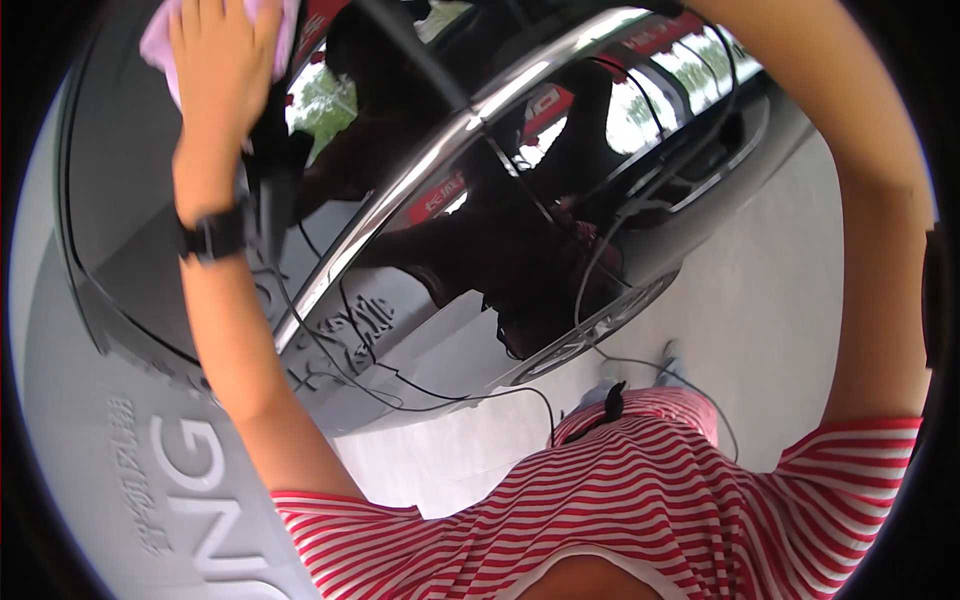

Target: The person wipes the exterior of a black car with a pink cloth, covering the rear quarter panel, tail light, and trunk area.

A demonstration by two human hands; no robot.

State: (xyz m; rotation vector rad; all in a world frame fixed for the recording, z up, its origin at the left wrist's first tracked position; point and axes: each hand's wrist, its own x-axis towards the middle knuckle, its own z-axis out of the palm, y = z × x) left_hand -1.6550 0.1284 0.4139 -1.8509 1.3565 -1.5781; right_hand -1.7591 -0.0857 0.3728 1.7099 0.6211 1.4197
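Up at the top left, my left hand (217, 67) lies over a pink cloth (159, 46) against the glossy dark body of a car (127, 202). The cloth sticks out on both sides of the fingers, and the wrist wears a black band. My right arm (874, 172) reaches up along the right side, with its hand beyond the top edge. Between the arms run the car's dark side windows (397, 75) and a curved chrome trim strip (405, 176). Reflections cover the glass and door, hiding some edges.
Thin black cables (450, 405) hang in front of the car and by my waist. A wheel (600, 326) shows low on the car, above the pale floor (780, 300). Raised lettering stands on a grey wall (90, 480) at lower left. My feet (670, 349) are near the car.
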